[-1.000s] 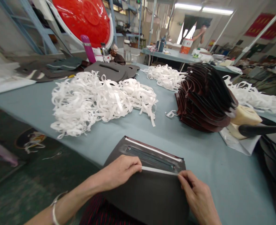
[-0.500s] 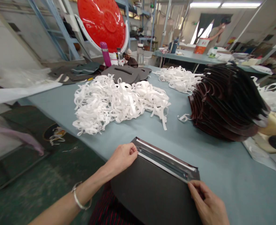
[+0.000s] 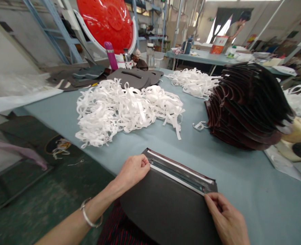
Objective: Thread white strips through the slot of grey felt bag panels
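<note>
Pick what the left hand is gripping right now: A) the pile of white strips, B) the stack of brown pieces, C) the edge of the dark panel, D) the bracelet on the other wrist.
C. The left hand pinches the top corner of the dark panel, right at the end of a white strip.

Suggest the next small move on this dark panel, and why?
Probably press the lower white strip down along the slot, working from the right hand toward the left hand. The hands sit at either end of it on the dark panel, though I can't tell if it's stuck.
</note>
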### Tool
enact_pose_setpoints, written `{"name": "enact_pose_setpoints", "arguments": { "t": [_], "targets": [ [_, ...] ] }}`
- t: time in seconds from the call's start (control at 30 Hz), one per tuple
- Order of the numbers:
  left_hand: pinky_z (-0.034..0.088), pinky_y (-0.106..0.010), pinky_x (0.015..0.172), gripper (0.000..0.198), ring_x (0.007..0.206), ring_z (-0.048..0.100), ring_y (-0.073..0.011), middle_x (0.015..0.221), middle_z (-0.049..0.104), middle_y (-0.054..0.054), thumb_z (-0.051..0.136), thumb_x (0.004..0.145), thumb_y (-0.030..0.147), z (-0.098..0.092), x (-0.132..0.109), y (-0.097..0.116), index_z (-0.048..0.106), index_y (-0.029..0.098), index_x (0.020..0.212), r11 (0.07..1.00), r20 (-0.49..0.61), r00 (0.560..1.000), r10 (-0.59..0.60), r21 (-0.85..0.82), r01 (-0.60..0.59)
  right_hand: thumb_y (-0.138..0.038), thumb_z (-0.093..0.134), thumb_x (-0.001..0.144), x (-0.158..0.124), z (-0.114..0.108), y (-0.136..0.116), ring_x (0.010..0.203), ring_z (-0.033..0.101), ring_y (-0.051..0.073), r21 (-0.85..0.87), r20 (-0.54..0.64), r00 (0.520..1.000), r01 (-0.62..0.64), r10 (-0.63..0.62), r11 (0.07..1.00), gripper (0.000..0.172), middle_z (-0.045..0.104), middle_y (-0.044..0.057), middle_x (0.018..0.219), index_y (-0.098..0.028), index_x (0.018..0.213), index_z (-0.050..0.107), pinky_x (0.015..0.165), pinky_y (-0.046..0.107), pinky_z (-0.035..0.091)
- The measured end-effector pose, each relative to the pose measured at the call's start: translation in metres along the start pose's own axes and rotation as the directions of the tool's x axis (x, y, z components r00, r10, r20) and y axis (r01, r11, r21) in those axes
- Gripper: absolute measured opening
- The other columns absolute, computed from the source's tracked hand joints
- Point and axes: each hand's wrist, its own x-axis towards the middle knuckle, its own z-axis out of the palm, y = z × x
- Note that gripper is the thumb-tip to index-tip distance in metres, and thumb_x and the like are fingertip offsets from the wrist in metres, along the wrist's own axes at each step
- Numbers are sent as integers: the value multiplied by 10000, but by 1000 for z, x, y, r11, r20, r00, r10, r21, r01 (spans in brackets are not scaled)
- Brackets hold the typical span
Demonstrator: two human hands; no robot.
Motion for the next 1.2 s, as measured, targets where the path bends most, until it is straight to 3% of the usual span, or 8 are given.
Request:
{"name": "enact_pose_setpoints", "arguments": {
  "t": [0.2,0.3,0.47,0.57,0.73,0.87,1.03,1.2],
  "targets": [
    [317,-247,551,126,578,544,-133,595,584,26,487,780,233,2,-5,6,573,202,693,995,-23,1000,19,96,-17,-607,421,837,0,0,-7,561,592,152,7,3,1000,-4,4,1000,404,629,-30,613,-255,786,611,513,219,390],
    [360,-253,598,79,656,563,-145,694,594,17,477,817,229,9,-12,7,548,207,794,986,-117,988,104,146,-86,-546,429,850,-1,-1,-13,562,587,154,-1,-15,1000,-12,12,1000,358,624,-25,601,-248,756,605,529,227,377],
    [432,-308,765,152,850,572,-196,880,590,-47,380,916,238,24,-24,-2,526,197,895,907,-250,881,403,237,-348,-414,437,864,-5,-6,-25,549,556,132,-34,-57,998,-41,39,999,280,601,-35,587,-238,714,594,534,223,335],
    [441,-345,851,208,943,564,-218,976,594,-70,360,947,268,27,-29,-13,546,192,1003,848,-222,830,511,290,-444,-358,447,859,-5,-8,-29,539,540,119,-48,-78,995,-72,68,996,248,584,-44,572,-235,695,588,531,219,312],
    [453,-409,896,363,1041,528,-267,1136,550,-116,424,936,342,28,-38,-24,516,224,1267,692,-79,767,637,495,-525,-300,467,834,-5,-7,-32,508,513,105,-70,-109,990,-95,87,993,214,549,-57,527,-227,661,570,516,218,278],
    [471,-451,829,424,1027,520,-319,1170,527,-152,501,898,346,30,-45,-18,509,283,1317,580,3,759,651,644,-499,-274,488,806,-4,-7,-36,504,508,103,-93,-133,984,-130,117,987,186,563,-54,535,-225,644,565,515,220,264],
    [478,-444,774,402,1036,516,-339,1166,550,-162,488,903,349,38,-49,-6,548,247,1287,567,-23,771,637,692,-447,-260,502,801,-3,-5,-39,511,524,110,-130,-152,978,-162,142,978,173,588,-42,551,-226,649,575,512,229,248],
    [440,-462,908,478,1183,455,-347,1242,534,-187,488,901,394,51,-53,4,525,124,1294,568,-6,737,676,643,-515,-262,526,800,-1,0,-40,523,532,123,-218,-185,970,-195,155,956,148,593,-28,560,-228,669,586,506,241,234]
  ]
}}
